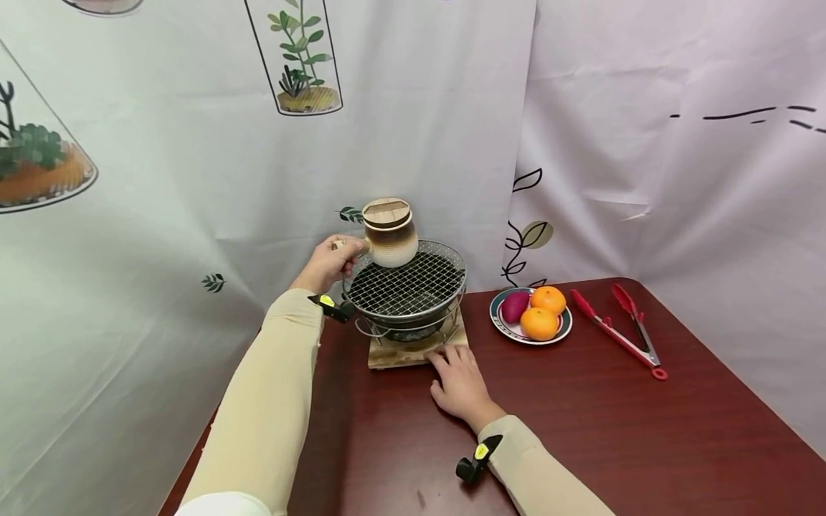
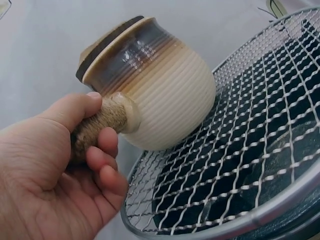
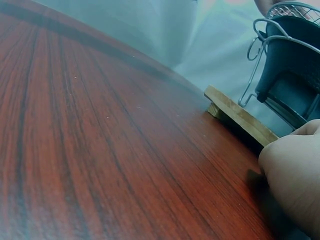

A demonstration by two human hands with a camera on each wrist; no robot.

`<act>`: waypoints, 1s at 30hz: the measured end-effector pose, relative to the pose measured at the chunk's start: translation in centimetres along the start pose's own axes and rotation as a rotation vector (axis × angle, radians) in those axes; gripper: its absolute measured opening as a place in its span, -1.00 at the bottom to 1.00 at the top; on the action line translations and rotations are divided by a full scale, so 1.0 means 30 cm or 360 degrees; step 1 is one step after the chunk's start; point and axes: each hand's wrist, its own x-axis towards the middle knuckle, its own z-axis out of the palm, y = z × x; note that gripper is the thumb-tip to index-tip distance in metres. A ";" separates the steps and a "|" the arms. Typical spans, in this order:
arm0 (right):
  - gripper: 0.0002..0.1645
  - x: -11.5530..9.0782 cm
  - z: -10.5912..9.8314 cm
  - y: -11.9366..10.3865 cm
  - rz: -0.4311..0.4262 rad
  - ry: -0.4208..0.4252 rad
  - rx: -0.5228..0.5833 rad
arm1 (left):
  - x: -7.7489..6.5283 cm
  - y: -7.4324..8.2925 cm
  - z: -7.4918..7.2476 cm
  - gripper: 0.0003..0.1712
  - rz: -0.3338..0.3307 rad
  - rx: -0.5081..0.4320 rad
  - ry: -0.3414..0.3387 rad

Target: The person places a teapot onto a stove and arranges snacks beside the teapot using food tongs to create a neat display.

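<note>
In the head view my left hand [image 1: 333, 259] grips the rope-wrapped side handle [image 2: 106, 120] of a ceramic pot [image 1: 392, 245], brown above and cream below. A flat wooden lid [image 1: 386, 211] covers the pot. The pot's base overlaps the far left part of a round wire mesh grill [image 1: 413, 287] in the left wrist view. My right hand [image 1: 461, 383] lies palm down, its fingertips at the front edge of the wooden board [image 1: 393, 356] under the stove. Nothing shows in its grasp. A dark stove bowl [image 3: 287, 70] sits in a wire stand on the board.
To the right, a plate [image 1: 495, 315] holds two orange fruits [image 1: 539, 324] and a purple one [image 1: 515, 307]. Red-tipped tongs [image 1: 622, 337] lie spread beyond it on the reddish-brown table [image 1: 581, 416]. A white printed curtain [image 1: 439, 129] hangs close behind the grill.
</note>
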 end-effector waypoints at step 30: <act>-0.42 -0.008 -0.022 -0.004 -0.0022 0.0001 0.0027 | -0.240 0.085 0.057 -0.37 0.0407 0.1394 0.0675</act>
